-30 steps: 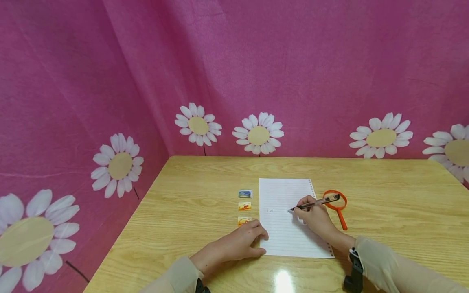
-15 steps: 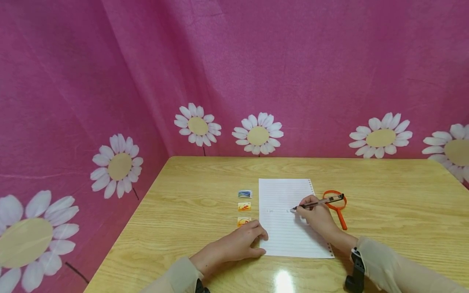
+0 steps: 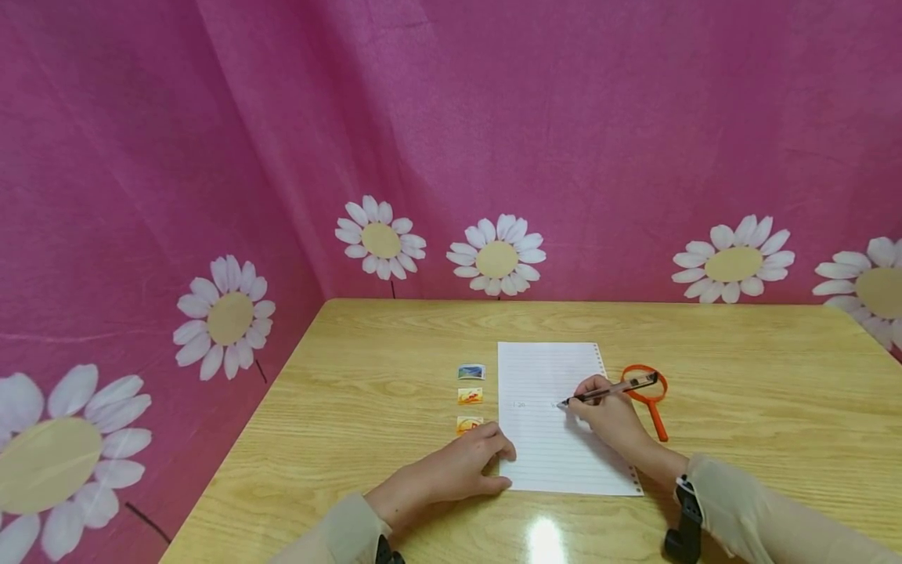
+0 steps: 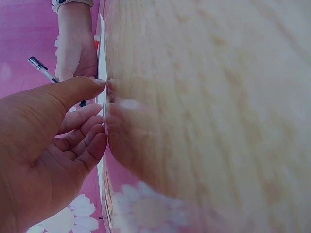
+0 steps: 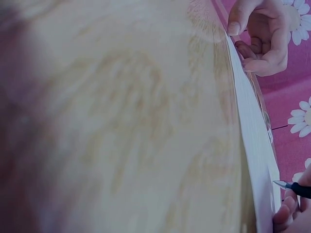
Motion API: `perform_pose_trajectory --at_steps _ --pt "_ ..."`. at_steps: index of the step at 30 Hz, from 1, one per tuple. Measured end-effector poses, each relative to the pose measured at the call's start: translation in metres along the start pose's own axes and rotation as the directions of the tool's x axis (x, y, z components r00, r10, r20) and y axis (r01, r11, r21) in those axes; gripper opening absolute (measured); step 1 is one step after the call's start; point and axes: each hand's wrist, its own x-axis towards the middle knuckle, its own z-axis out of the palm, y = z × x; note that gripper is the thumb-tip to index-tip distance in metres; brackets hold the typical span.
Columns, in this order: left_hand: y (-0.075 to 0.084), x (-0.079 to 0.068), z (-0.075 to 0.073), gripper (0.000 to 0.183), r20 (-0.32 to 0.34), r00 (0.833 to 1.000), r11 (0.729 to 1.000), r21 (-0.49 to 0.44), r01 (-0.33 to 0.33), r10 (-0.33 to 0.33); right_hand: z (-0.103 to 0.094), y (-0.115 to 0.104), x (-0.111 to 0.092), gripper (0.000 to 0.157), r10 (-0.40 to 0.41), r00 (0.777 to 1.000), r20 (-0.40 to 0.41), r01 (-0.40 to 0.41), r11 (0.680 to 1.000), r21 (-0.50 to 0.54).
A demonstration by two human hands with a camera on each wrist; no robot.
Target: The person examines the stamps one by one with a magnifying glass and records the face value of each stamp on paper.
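A lined sheet of paper (image 3: 550,454) with punched holes down its right side lies on the wooden table, with small handwriting at mid-height. My right hand (image 3: 615,419) grips a black-tipped pen (image 3: 609,389) whose point meets the paper right beside the writing; the right wrist view shows the pen tip (image 5: 282,184) at the sheet. My left hand (image 3: 468,464) rests its fingertips and thumb on the paper's lower left edge, fingers loosely bent, as the left wrist view also shows the hand (image 4: 58,131). Partly behind that hand is a yellow stamp-like card (image 3: 467,424).
Above it lie another yellow card (image 3: 470,396) and a blue one (image 3: 471,372), in a column left of the paper. An orange magnifying glass (image 3: 657,419) lies just right of the sheet, partly behind the pen. A pink flowered curtain (image 3: 564,141) hangs behind the table (image 3: 352,407).
The pen tip has shifted slightly right along the same line, and a small new mark shows beside it. My left hand stays in place on the paper.
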Motion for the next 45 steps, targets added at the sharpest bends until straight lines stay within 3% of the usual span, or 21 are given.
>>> perform_pose_trajectory --at_steps 14,32,45 --pt "0.0027 -0.001 -0.0008 0.027 0.009 1.0 1.0 -0.008 0.021 -0.021 0.0017 0.0015 -0.0028 0.013 -0.063 0.998 -0.013 0.063 0.998 -0.026" --pt "0.0009 -0.0001 0.0005 0.027 0.007 1.0 1.0 -0.005 0.022 -0.022 -0.0005 0.0016 -0.0023 0.012 -0.041 0.999 0.007 0.041 0.999 0.022" --pt "0.0008 0.0006 0.0005 0.027 -0.001 1.0 1.0 0.007 0.01 -0.01 -0.0007 0.0033 -0.0007 0.014 -0.075 0.997 0.014 0.075 0.997 0.033"
